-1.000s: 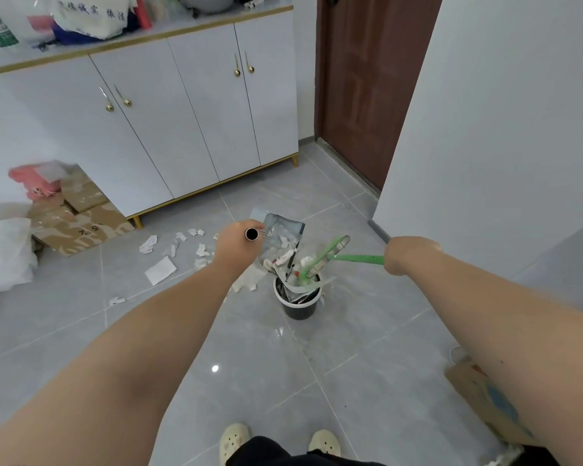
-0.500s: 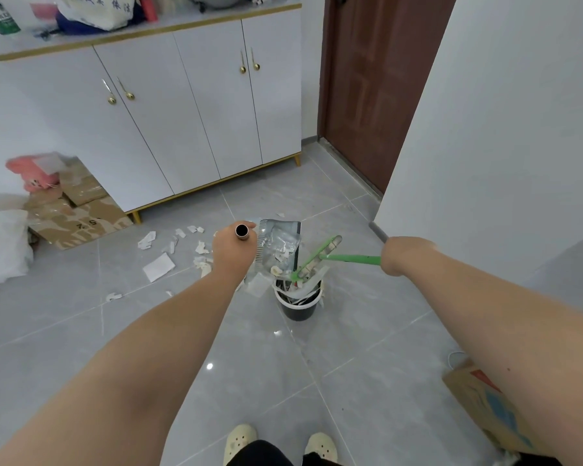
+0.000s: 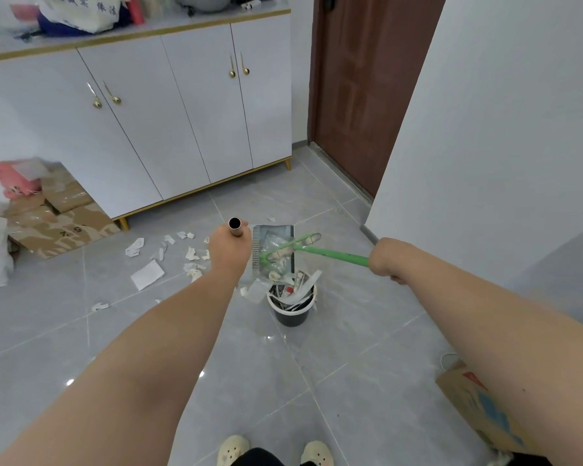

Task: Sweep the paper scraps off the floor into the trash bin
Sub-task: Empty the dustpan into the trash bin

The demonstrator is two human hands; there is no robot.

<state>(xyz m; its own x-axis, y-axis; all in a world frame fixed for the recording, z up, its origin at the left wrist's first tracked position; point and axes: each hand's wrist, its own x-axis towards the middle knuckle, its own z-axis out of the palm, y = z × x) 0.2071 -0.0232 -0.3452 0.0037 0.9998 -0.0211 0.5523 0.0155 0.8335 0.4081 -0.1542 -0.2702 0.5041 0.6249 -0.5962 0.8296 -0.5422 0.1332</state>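
Emptying stage of the sweep, seen from your head camera. Your left hand (image 3: 228,250) is wrapped round the top of the metal handle (image 3: 235,227), fingers clamped on the tube, so that the dustpan (image 3: 276,238) hangs tipped with its lower edge over the trash bin (image 3: 292,314). The tilt lets the load slide down by its own weight. Your right hand (image 3: 382,258) is closed on the green broom (image 3: 334,254). The fingers themselves are mostly hidden under the wrist, but the grip on the stick is plain. The broom head (image 3: 283,252) lies across the face of the pan, apparently to rake out pieces that cling there.

The bin stands on the floor (image 3: 350,348) directly below the pan and looks heaped above its rim, with strips sticking out. New material may therefore spill over the side, and one piece already lies just beside it on the left.

The task is judged partly done. Many paper scraps (image 3: 147,274) remain scattered on the tiles to your left, between the bin and the cardboard (image 3: 64,227), in front of the white cabinet (image 3: 182,112). Another pass with broom and pan will be needed there.
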